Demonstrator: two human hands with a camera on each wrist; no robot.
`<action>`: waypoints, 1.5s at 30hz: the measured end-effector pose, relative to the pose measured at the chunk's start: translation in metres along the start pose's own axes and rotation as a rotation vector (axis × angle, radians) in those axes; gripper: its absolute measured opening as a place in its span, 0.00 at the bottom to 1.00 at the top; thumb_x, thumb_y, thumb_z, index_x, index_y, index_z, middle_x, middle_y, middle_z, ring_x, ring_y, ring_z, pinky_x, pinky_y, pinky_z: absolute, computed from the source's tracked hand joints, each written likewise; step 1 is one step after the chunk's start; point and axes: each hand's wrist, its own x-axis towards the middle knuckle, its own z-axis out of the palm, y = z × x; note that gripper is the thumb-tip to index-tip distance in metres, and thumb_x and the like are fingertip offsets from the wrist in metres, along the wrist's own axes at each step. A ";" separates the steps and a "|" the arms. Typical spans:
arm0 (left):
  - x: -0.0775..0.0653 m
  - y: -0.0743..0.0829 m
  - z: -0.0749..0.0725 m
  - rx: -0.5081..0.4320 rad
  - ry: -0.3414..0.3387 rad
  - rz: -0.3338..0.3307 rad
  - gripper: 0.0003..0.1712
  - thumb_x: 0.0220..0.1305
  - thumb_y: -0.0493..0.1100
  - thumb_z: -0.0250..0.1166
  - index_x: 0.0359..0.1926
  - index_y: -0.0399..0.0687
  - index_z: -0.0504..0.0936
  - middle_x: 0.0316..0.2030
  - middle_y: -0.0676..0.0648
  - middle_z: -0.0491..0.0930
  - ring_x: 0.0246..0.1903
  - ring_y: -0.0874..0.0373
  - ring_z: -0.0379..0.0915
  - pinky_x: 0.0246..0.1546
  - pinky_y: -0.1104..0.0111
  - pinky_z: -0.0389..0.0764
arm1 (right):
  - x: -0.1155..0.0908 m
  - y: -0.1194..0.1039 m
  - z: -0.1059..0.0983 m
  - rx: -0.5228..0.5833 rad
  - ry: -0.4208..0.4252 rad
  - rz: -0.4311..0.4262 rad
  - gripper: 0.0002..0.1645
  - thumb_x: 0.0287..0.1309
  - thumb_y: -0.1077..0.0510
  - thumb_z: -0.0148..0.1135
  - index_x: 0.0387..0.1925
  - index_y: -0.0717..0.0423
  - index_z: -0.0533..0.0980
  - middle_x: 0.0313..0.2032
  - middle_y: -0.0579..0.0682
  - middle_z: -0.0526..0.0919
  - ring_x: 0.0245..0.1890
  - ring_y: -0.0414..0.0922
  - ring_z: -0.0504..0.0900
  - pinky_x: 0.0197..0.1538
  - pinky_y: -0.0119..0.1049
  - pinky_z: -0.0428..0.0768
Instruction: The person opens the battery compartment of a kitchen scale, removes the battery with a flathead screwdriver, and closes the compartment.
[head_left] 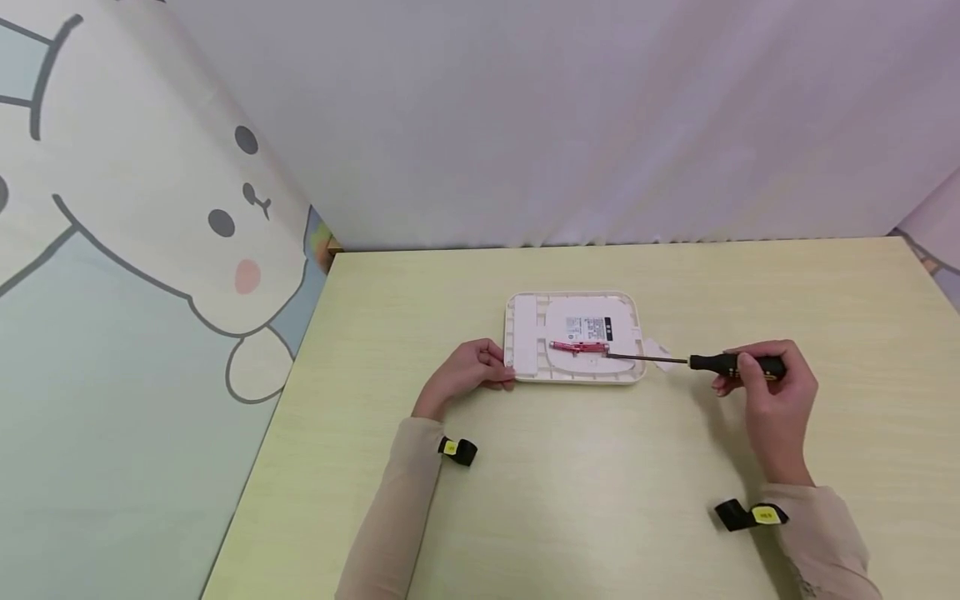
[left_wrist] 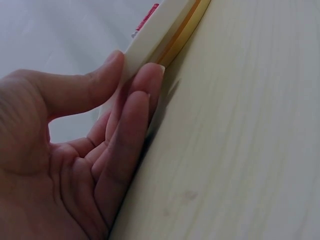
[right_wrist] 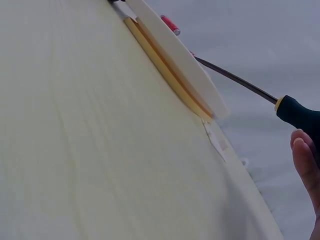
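Pinched in the left hand [head_left: 477, 365] a shallow white rectangular plastic casing [head_left: 527, 333] on the pale wooden table [head_left: 570, 467], and gripped in the right hand [head_left: 780, 408] a black-handled metal screwdriver [head_left: 712, 362], tip beside a slender red-and-silver piece [head_left: 581, 347] lying on the casing.

1. The person's left hand [left_wrist: 70, 157] pinches the edge of a white panel [left_wrist: 150, 44] between thumb and fingertips.
2. Beneath the panel shows a yellow-orange layer [left_wrist: 184, 32].
3. A small red object [left_wrist: 147, 20] stands up past the panel's upper side.
4. Pale wood-grained tabletop [left_wrist: 240, 130] fills the right, faintly smudged; grey backdrop [left_wrist: 70, 30] lies behind.
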 end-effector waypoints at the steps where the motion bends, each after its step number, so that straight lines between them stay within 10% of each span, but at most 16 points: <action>1: -0.001 0.000 0.000 0.001 0.001 0.001 0.10 0.69 0.34 0.70 0.45 0.38 0.77 0.34 0.42 0.90 0.33 0.60 0.88 0.41 0.70 0.89 | 0.000 -0.001 -0.002 -0.017 -0.007 0.025 0.04 0.69 0.78 0.55 0.43 0.80 0.72 0.34 0.57 0.87 0.20 0.44 0.86 0.26 0.29 0.86; 8: -0.002 0.000 -0.001 0.007 0.000 0.007 0.09 0.70 0.34 0.70 0.45 0.38 0.77 0.35 0.41 0.91 0.34 0.61 0.88 0.42 0.70 0.89 | -0.003 -0.003 -0.010 -0.111 -0.073 0.150 0.06 0.70 0.78 0.55 0.46 0.79 0.73 0.29 0.53 0.87 0.21 0.42 0.86 0.28 0.27 0.86; 19: 0.001 0.001 -0.001 0.000 -0.001 0.001 0.10 0.69 0.35 0.71 0.44 0.39 0.77 0.34 0.43 0.90 0.34 0.60 0.89 0.43 0.69 0.89 | 0.004 -0.002 0.008 0.069 -0.047 -0.056 0.10 0.65 0.84 0.52 0.46 0.92 0.68 0.40 0.61 0.87 0.29 0.46 0.91 0.35 0.33 0.90; 27: 0.000 -0.003 -0.002 -0.015 0.002 -0.004 0.11 0.69 0.33 0.71 0.45 0.38 0.76 0.33 0.43 0.90 0.33 0.61 0.88 0.41 0.70 0.89 | 0.020 0.001 0.055 -0.382 -0.191 0.028 0.12 0.67 0.77 0.61 0.50 0.81 0.75 0.44 0.43 0.86 0.34 0.33 0.90 0.42 0.25 0.88; 31: 0.002 -0.002 -0.001 -0.014 -0.006 0.012 0.11 0.68 0.34 0.71 0.45 0.38 0.76 0.34 0.44 0.90 0.34 0.60 0.89 0.43 0.69 0.90 | 0.022 0.002 0.059 -0.430 -0.189 0.051 0.12 0.66 0.78 0.62 0.50 0.78 0.77 0.43 0.40 0.86 0.33 0.32 0.90 0.41 0.23 0.87; 39: 0.002 -0.001 0.000 -0.013 -0.002 -0.003 0.10 0.69 0.34 0.70 0.44 0.38 0.76 0.34 0.43 0.90 0.35 0.59 0.89 0.45 0.68 0.90 | 0.025 0.006 0.032 -0.259 -0.113 0.024 0.13 0.65 0.79 0.61 0.50 0.84 0.73 0.43 0.49 0.87 0.35 0.36 0.92 0.42 0.28 0.88; 45: 0.002 -0.001 0.000 -0.014 0.006 -0.007 0.11 0.68 0.34 0.71 0.44 0.39 0.77 0.34 0.44 0.90 0.34 0.59 0.89 0.43 0.69 0.90 | 0.039 0.001 -0.016 -0.189 0.147 0.218 0.14 0.61 0.76 0.68 0.48 0.74 0.79 0.42 0.53 0.87 0.33 0.39 0.93 0.41 0.29 0.88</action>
